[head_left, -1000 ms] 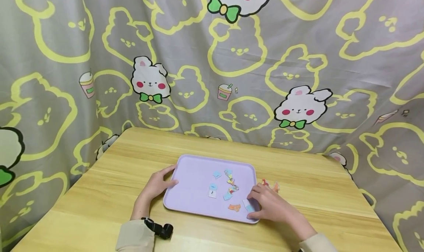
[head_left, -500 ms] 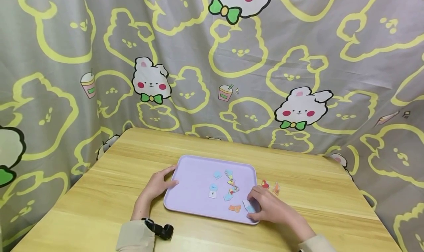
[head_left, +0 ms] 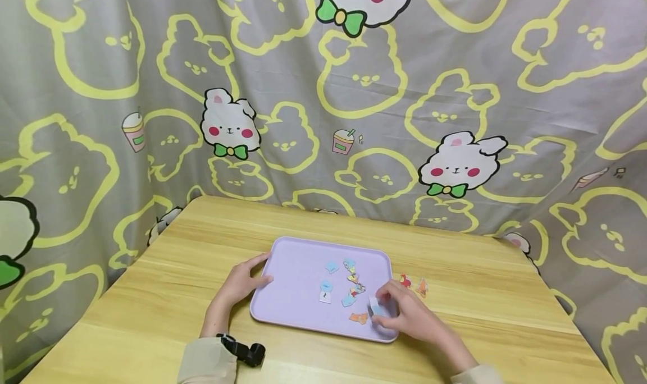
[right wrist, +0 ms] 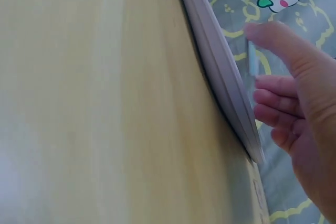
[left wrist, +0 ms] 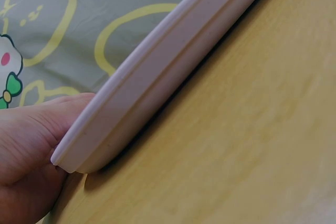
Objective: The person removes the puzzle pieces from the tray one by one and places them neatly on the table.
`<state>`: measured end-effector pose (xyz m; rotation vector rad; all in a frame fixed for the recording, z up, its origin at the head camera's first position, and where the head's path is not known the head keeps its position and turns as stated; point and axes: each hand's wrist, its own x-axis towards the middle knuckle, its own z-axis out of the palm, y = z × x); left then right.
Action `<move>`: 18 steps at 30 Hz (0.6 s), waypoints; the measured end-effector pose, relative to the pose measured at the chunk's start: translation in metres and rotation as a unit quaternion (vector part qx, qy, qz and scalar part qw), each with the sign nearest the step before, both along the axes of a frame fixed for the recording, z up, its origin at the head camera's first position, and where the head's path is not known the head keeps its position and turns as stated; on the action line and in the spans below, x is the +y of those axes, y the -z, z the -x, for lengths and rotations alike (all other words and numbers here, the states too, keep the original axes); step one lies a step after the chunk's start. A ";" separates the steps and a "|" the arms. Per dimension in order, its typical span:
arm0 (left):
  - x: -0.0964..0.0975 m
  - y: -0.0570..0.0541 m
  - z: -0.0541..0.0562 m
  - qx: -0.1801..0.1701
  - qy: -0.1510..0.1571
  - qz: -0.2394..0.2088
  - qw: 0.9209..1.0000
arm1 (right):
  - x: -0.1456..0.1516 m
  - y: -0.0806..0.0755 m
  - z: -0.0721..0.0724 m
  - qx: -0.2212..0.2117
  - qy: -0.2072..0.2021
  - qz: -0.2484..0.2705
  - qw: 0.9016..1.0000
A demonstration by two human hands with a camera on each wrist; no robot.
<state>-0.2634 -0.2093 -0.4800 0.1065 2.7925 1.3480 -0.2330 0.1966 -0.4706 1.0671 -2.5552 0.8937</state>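
My left hand (head_left: 238,286) grips the left rim of a lilac tray (head_left: 290,294), its thumb over the edge; the left wrist view has the hand (left wrist: 34,140) at the tray's corner. Between thumb and fingers, my right hand (head_left: 410,312) pinches a white-and-light-blue puzzle piece (head_left: 376,306) over the tray's right front corner. Edge-on in the right wrist view, that puzzle piece (right wrist: 252,59) stands above the tray rim (right wrist: 223,66). A column of joined puzzle pieces (head_left: 352,278), two blue-and-white pieces (head_left: 326,289) and an orange piece (head_left: 358,318) lie on the tray.
Beyond the tray's right edge, a red piece (head_left: 405,280) and an orange piece (head_left: 422,287) lie on the wooden table (head_left: 485,294). Another light-blue piece (head_left: 331,267) lies within the tray. A patterned grey curtain (head_left: 298,81) hangs behind the table.
My right hand has shifted slightly left, and the white-and-blue piece it pinches has come up from lying flat to a tilt. The left hand and tray stay put.
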 end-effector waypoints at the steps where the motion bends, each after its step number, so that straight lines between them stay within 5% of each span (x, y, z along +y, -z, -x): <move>1: 0.000 0.000 0.000 0.000 0.000 0.000 1.000 | -0.001 0.001 0.000 -0.004 0.005 0.014 1.000; 7: 0.003 -0.001 -0.002 -0.001 0.000 -0.005 1.000 | -0.003 0.002 -0.001 -0.002 0.026 0.069 0.997; 18: 0.002 -0.001 -0.002 -0.001 -0.003 -0.001 1.000 | 0.006 0.004 0.001 0.010 0.053 0.079 0.995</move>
